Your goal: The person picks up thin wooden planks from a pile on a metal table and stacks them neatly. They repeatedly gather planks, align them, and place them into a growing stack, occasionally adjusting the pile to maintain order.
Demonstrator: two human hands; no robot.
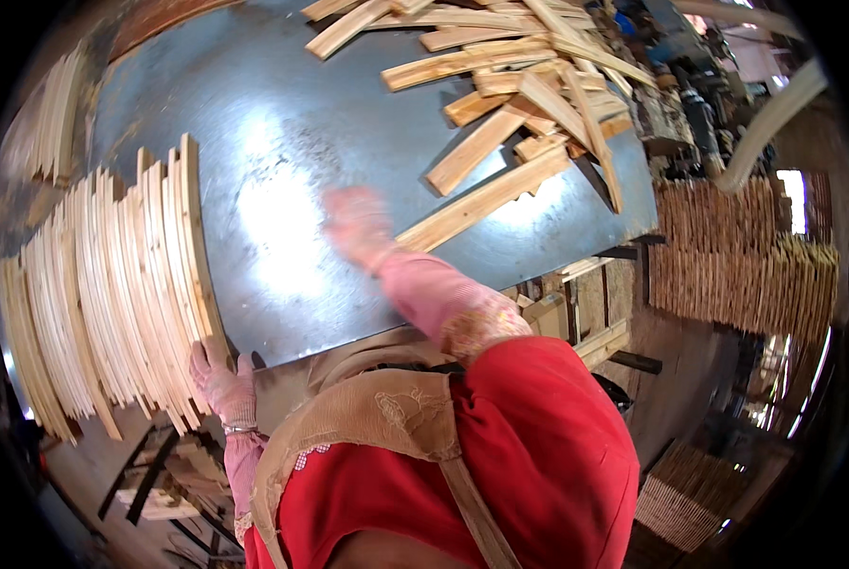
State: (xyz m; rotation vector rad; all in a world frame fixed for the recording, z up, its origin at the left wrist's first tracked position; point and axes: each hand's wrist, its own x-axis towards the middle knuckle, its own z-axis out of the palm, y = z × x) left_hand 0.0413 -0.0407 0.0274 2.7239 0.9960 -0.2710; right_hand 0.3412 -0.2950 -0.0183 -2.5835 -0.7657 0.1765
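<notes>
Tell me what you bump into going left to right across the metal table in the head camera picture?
Row of stacked wooden slats → left hand at their near end → bare metal table → blurred right hand → loose pile of wooden strips.

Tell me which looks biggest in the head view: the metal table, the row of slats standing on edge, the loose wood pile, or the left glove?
1. Metal table, by far the widest.
2. Row of slats standing on edge and loose wood pile: they look alike, and the fisheye bends them, so I won't rank them.
3. Left glove, smallest.

torso: red top under tan fabric apron with strap | sleeves: pink, patterned cuffs | left hand [221, 381], right hand [358, 226]: pink gloves, right possibly blurred
</notes>
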